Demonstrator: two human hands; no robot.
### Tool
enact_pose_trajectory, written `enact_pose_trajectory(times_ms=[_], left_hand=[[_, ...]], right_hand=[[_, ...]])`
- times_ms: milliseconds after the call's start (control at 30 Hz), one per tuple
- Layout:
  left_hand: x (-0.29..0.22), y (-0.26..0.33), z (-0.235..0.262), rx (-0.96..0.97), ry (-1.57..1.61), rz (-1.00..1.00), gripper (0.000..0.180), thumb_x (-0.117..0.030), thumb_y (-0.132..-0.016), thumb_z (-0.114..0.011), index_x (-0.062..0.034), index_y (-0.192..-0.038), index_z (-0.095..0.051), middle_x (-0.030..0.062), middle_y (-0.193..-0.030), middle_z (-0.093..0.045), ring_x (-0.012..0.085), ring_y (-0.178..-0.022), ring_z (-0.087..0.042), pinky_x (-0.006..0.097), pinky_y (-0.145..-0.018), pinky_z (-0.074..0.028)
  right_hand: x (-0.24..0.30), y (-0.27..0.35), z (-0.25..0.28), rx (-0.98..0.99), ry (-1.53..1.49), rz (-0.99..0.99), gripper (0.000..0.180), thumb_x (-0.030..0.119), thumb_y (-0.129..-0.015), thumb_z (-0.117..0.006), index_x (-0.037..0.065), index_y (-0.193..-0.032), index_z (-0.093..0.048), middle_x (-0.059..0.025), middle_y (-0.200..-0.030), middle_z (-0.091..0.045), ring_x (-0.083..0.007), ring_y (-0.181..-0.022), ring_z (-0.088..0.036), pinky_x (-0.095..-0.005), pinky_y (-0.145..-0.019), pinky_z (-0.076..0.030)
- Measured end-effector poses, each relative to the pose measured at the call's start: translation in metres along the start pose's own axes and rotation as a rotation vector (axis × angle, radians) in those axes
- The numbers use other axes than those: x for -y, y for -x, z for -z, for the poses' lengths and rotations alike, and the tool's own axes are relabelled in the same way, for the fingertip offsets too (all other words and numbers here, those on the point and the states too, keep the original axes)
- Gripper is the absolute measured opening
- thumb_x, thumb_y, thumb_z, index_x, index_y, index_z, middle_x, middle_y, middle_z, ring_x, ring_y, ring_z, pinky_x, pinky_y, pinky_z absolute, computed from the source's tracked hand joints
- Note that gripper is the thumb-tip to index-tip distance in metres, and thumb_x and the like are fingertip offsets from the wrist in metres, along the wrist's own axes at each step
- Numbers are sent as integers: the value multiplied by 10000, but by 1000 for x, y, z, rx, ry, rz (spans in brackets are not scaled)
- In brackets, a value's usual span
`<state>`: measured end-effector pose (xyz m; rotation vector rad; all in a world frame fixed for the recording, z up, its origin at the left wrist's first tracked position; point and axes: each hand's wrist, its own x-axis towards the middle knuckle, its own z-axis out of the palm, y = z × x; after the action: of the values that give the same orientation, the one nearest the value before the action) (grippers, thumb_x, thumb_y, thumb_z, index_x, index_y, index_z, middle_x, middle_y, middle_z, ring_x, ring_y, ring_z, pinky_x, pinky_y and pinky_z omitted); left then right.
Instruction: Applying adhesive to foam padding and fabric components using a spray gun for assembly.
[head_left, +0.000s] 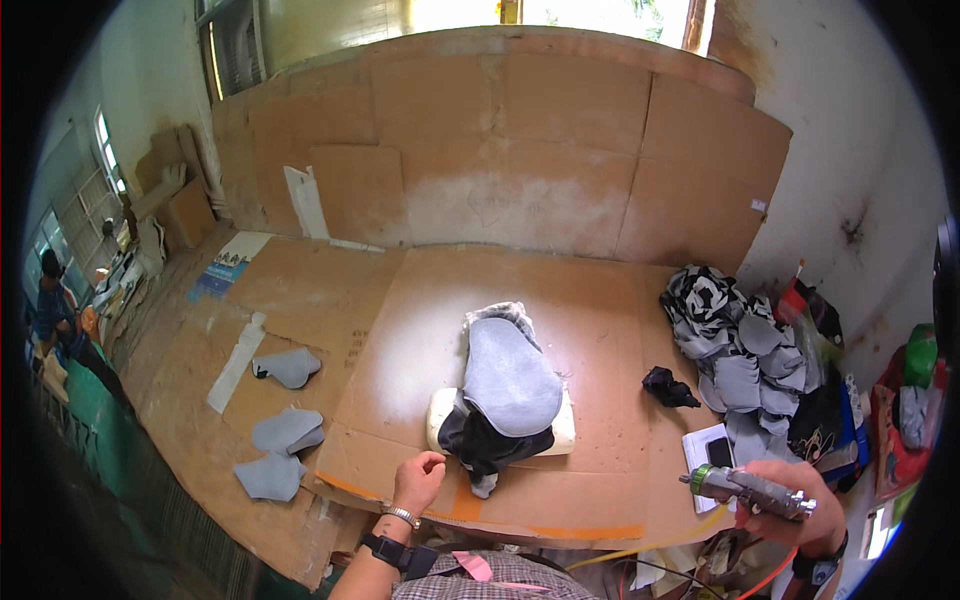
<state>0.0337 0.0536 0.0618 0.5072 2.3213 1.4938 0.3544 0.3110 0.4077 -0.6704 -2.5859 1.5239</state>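
Observation:
My right hand [800,515] grips a metal spray gun [745,488] with a green ring, held over the right front of the cardboard surface. My left hand [418,482] is closed with its fingers curled, just left of a black cloth piece [485,440], and nothing shows in it. A grey, rounded fabric piece [512,380] lies flat in the middle, with the black cloth spreading out from under its near end. Both rest on a cream-coloured pad [562,425]. A pale, rough-edged piece shows behind the grey fabric's far end.
Several grey fabric pieces [288,432] lie at left. A heap of grey and black pieces [735,340] stands at right, near a black crumpled cloth [670,388] and a phone [719,454] on a white box. Cardboard panels [560,150] rise behind. A person [60,310] is far left.

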Motion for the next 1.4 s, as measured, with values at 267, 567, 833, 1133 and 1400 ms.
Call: enact_pose_trajectory(times_ms=[267,567,833,1133,1400], left_hand=[[2,-3,-35,72,88,57,163,-101,-785,-648,-14,-918,-686,56,-767,-685,118,-695,-632,271,-651,-508],[-24,-34,-115,-34,298,73,189,-142,-780,-703,21,-868,-663,65,-748,-673,118,-673,-611,277,-635,-497],[-60,-36,-106,-64,291,193,239,-181,-801,-697,36,-722,-634,14,-630,-607,69,-576,-487,276,-545,-417],[-125,-12,13,57,934,190,87,-135,-872,-618,-52,-846,-626,35,-774,-658,113,-699,-603,263,-720,-485],[-43,61,194,-578,1140,0,181,-162,-913,-516,-40,-1015,-602,78,-917,-666,205,-821,-637,364,-821,-501]], right_hand=[[-17,7,4,117,53,184,531,37,-749,-736,-16,-1236,-532,-96,-879,-672,-137,-754,-650,-252,-695,-504],[-29,27,2,-35,-95,77,514,-26,-759,-679,-3,-1245,-514,-83,-822,-652,-147,-708,-622,-287,-674,-506],[-43,6,-4,-158,-304,133,577,98,-766,-713,-32,-1271,-465,-138,-892,-640,-186,-744,-628,-319,-676,-508],[-78,-55,-49,-113,-385,70,580,81,-792,-686,-33,-1303,-437,-113,-957,-606,-169,-809,-612,-322,-733,-524],[-85,-134,-144,208,-378,5,468,23,-818,-652,11,-1263,-506,-45,-957,-611,-133,-840,-590,-291,-714,-531]])
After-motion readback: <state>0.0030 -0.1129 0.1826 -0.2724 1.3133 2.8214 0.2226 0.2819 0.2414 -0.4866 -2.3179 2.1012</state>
